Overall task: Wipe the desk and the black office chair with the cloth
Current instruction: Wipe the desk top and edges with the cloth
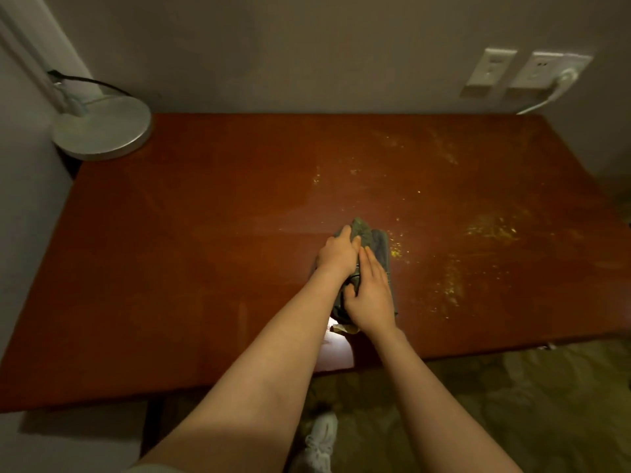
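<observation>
Grey-green cloth [368,234] lies bunched near the middle of the red-brown desk [177,254], toward the front edge. Left hand [339,255] grips the far, bunched end, fingers curled over it. Right hand [371,297] lies flat on the near part, fingers straight and together, pressing down. The two hands touch. Yellow specks [491,228] are scattered on the desk to the right of the cloth, some just beside it. Round lamp base [102,129] sits at the far left corner. Wall sockets [489,70] are behind, one with a white plug [565,78] in it.
</observation>
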{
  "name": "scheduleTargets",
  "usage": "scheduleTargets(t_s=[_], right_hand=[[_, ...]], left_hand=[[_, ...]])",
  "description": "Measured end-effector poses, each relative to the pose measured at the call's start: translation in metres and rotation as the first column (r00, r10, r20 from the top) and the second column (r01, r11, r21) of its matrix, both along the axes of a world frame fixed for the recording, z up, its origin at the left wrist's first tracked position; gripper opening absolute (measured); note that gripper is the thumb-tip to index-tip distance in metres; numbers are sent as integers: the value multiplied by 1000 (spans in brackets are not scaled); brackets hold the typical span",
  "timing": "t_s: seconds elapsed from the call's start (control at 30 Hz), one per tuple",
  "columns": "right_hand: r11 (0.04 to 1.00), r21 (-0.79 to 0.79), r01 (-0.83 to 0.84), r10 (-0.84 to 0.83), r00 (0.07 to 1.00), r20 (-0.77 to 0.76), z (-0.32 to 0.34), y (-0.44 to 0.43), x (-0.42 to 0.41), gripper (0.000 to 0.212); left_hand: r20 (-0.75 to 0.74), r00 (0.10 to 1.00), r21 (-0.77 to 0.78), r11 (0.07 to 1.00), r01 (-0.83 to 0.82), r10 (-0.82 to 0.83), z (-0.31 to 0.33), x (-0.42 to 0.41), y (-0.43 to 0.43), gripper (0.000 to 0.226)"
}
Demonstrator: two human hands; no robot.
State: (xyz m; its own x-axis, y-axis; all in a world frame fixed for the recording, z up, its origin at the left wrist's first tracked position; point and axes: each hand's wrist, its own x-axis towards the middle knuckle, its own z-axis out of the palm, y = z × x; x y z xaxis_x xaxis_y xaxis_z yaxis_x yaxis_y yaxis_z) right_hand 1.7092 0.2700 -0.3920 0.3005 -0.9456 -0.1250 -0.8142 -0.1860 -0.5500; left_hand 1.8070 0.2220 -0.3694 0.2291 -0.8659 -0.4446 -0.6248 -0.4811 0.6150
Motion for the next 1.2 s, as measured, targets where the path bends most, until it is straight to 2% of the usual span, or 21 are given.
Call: scheduleTargets(t_s=[0.13,0.3,0.4,0.5,0.7,0.8,0.93,1.03,1.2], right_hand=[[1000,-23,2,-1,999,34,0,4,-2,71],[996,-69,56,-35,960,278,15,23,40,76],[993,-104,61,-9,896,444,31,34,94,75],[989,-145,-19,90,858,506,47,46,156,74],[974,-22,-225,206,841,501,62,79,257,76],[957,32,-289,247,865,436,49,84,285,77],[935,101,-341,297,905,305,24,78,302,75],[937,95,-336,307,923,233,15,73,306,75],[945,80,-317,298,936,190,14,66,305,75]], left_hand=[[-44,997,-35,997,-70,69,5,-5,11,48],[-157,965,-122,966,-229,209,26,29,33,50],[-113,957,-233,929,-288,269,47,78,47,38],[-32,936,-296,892,-343,349,64,143,64,33],[118,893,-259,882,-394,434,72,254,102,34],[144,883,-200,887,-417,448,57,286,110,35],[139,879,-113,889,-443,455,30,303,108,36],[148,870,-76,882,-465,471,16,305,101,39],[161,872,-56,887,-459,462,5,303,89,42]])
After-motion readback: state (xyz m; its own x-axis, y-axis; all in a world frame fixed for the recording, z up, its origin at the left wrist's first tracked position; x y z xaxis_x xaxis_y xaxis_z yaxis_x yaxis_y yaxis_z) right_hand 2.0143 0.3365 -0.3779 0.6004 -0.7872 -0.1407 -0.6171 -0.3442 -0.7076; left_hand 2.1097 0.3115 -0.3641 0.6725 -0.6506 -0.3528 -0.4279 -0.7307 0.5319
